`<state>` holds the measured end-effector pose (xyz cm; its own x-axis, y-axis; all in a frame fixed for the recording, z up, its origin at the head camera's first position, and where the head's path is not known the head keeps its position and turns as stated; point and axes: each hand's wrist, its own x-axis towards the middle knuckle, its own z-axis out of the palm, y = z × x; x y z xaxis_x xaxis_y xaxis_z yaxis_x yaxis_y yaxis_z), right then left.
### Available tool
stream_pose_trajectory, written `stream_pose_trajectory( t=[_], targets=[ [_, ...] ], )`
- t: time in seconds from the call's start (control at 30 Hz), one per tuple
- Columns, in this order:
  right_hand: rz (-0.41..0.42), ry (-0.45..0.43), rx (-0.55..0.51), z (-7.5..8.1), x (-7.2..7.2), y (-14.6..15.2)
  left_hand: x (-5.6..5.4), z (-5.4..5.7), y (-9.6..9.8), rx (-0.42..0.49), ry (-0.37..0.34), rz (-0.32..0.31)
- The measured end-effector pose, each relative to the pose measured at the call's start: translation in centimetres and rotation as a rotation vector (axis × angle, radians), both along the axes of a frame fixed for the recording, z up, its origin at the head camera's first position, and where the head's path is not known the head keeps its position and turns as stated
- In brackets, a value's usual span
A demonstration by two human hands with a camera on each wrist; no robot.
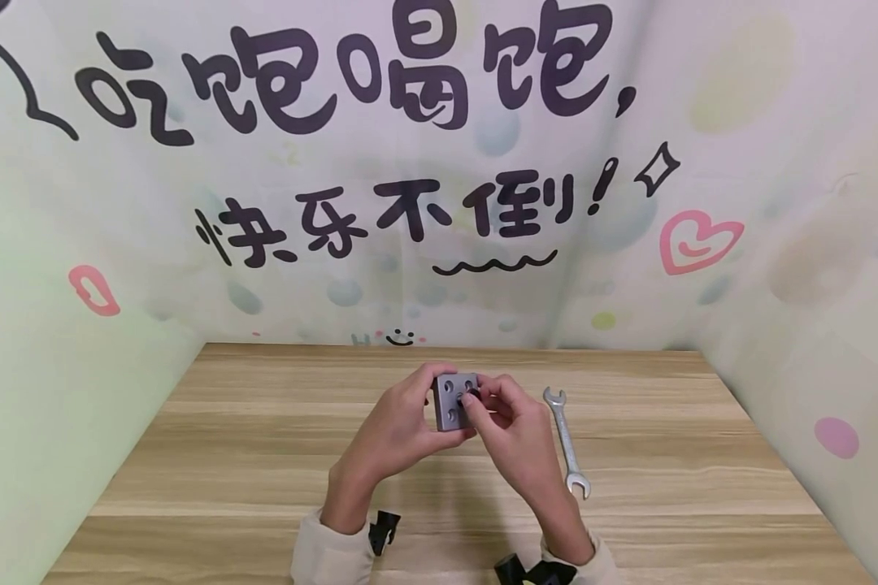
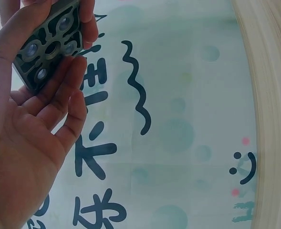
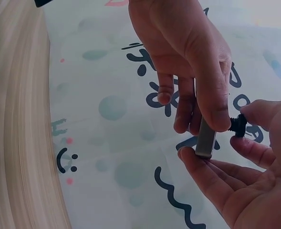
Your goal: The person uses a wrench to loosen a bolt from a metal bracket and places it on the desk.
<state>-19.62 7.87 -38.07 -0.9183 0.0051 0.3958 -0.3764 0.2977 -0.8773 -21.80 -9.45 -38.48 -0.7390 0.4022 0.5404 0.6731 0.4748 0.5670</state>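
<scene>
A grey square plate (image 1: 455,422) with a hole near each corner stands on edge above the table. My left hand (image 1: 402,426) grips it by its top and bottom edges; in the left wrist view the recessed back of the plate (image 2: 54,49) shows a round centre hole. My right hand (image 1: 519,435) pinches a black bolt (image 3: 241,125) between thumb and finger at the plate's front. Some bolt thread shows beside the plate, but the left thumb hides the bolt's tip in the right wrist view. Other right fingers touch the plate's edge.
A silver open-ended wrench (image 1: 567,443) lies on the wooden table (image 1: 249,439), just right of my right hand. Printed cloth walls (image 1: 380,301) with black writing enclose the table at the back and sides. Black straps (image 1: 384,532) are on both wrists.
</scene>
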Motion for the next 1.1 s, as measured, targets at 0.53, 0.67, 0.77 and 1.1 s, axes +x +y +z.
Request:
stream_pose_trajectory(
  t=[0.53, 0.67, 0.77, 1.1],
  targets=[
    [0.028, 0.022, 0.041, -0.06, 0.09, 0.21, 0.06, -0.01, -0.08, -0.004, 0.007, 0.009],
    [0.036, 0.022, 0.043, 0.00, 0.10, 0.22, 0.03, 0.03, -0.09, -0.016, 0.004, 0.010],
    [0.040, 0.023, 0.046, 0.01, 0.11, 0.23, 0.03, 0.05, -0.12, -0.017, 0.000, 0.008],
    [0.038, -0.017, -0.001, -0.08, 0.04, 0.09, 0.05, 0.07, -0.16, 0.015, -0.005, 0.009]
  ],
)
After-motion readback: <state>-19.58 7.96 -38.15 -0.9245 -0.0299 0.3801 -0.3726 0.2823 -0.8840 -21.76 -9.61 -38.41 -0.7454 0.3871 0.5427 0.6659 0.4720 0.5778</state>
